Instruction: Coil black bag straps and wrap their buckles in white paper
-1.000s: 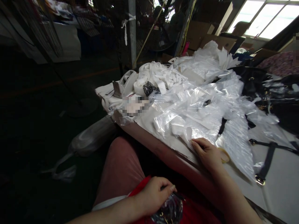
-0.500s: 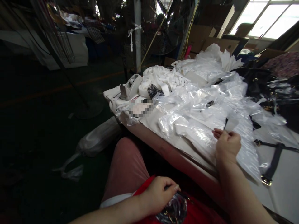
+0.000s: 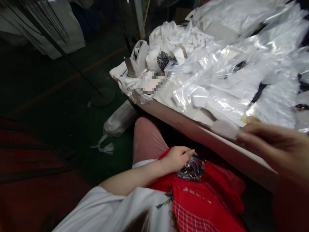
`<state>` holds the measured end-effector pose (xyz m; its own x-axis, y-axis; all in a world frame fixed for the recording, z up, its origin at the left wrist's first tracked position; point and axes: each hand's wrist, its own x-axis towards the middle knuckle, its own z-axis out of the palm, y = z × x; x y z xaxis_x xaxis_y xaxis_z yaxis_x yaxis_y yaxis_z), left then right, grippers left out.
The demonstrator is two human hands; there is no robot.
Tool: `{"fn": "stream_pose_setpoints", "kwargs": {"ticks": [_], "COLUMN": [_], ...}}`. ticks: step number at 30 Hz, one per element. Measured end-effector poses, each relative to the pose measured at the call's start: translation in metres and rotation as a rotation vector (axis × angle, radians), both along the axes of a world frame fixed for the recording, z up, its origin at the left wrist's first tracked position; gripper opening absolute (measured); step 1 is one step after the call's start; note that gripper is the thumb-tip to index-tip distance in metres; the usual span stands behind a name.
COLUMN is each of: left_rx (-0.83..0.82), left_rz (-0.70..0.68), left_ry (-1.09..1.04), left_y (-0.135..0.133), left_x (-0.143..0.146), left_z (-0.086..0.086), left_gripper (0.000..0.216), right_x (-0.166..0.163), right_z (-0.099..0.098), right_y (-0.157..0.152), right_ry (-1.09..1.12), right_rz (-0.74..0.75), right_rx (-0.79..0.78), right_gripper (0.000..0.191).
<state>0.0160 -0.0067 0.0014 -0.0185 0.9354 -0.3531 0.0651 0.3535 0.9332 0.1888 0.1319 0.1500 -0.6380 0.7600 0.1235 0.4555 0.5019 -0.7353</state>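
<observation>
- Near: bagged bundle (image 3: 193,169) on the lap, under our left hand (image 3: 177,158); can't tell if gripped.
- Farther, right: our right hand (image 3: 272,145), well apart, pinches a white strip (image 3: 224,129), long axis pointing left along the near edge of the counter (image 3: 169,113).
- Beyond: plastic bags (image 3: 243,80).

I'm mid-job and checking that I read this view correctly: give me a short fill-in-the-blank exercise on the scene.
Between the left hand and the right hand, the one holding a pale slip is the ____.
The left hand touches a plastic-wrapped bundle over an apron coloured ____.
Beside the tape dispenser on the table lies a heap of strips coloured ____.
Missing words: right; red; white.
</observation>
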Motion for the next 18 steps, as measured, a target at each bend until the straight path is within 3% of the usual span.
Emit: {"fn": "stream_pose_setpoints", "kwargs": {"ticks": [2, 4, 8, 12, 18], "left_rx": [-0.019, -0.037, -0.068, -0.047, -0.014], "left_rz": [-0.012, -0.019, -0.004, 0.019, -0.02], "left_ry": [-0.015, -0.048, -0.135, -0.141, -0.064], "left_y": [0.0, 0.0, -0.002, -0.005, -0.011], "left_x": [0.0, 0.001, 0.005, 0.008, 0.007], "left_z": [-0.005, -0.008, -0.008, -0.002, 0.008], "left_gripper": [0.057, 0.057, 0.058, 0.055, 0.051], "right_x": [0.004, 0.005, -0.002, -0.012, -0.021], "right_z": [-0.008, -0.022, -0.046, -0.05, -0.065], "right_y": [-0.026, -0.045, -0.069, -0.088, -0.103], "right_ry": [-0.301, -0.451, -0.588, -0.693, -0.767], "right_rz": [0.419, 0.584, 0.566, 0.491, 0.47], "right_rx": [-0.124, -0.092, 0.156, 0.33, 0.457], "right_gripper": [0.021, 0.026, 0.027, 0.013, 0.01]}}
